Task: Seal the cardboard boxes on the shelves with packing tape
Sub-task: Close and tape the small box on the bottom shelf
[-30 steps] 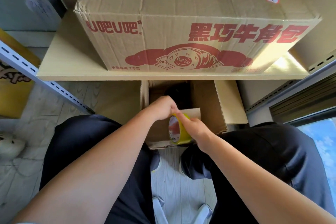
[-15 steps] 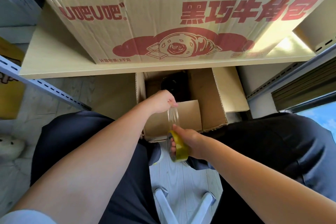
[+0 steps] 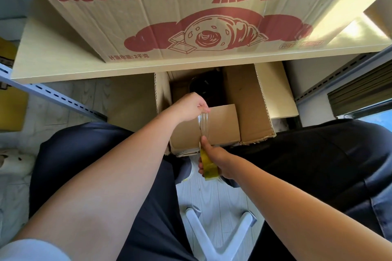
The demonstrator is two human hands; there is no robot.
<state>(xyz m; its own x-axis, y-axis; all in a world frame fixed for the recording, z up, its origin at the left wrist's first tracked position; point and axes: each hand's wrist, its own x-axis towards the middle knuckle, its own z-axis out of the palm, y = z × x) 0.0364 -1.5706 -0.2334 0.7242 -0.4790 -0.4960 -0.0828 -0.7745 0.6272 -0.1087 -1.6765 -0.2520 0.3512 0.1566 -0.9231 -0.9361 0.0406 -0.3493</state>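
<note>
**boxfan22:** Looking down from the head cam, the left hand (image 3: pixel 191 106) is pinching the loose end of a clear strip of tape (image 3: pixel 203 124), fingers curled tight on it, right over the open box (image 3: pixel 224 112) on the floor. The right hand (image 3: pixel 214 159) is wrapped around the yellow tape roll (image 3: pixel 209 165), lower down toward the person, with its thumb up against the strip where it leaves the roll.

**tapeguy:** So where's the strip compared to the box?

**boxfan22:** It's stretched between the two hands, running across the near flap of the open box. Can't tell if it's actually stuck to the cardboard. The box sits under the front edge of the shelf (image 3: pixel 63 65), flaps partly up, with something dark inside that I can't make out.

**tapeguy:** And the big one?

**boxfan22:** The printed box (image 3: pixel 169 17) with red lettering and a croissant drawing stands on top of the shelf, close to its front edge. The person's knees in dark trousers (image 3: pixel 89 154) are on either side of the open box, and a white chair base (image 3: pixel 214 237) shows on the floor between them.
</note>
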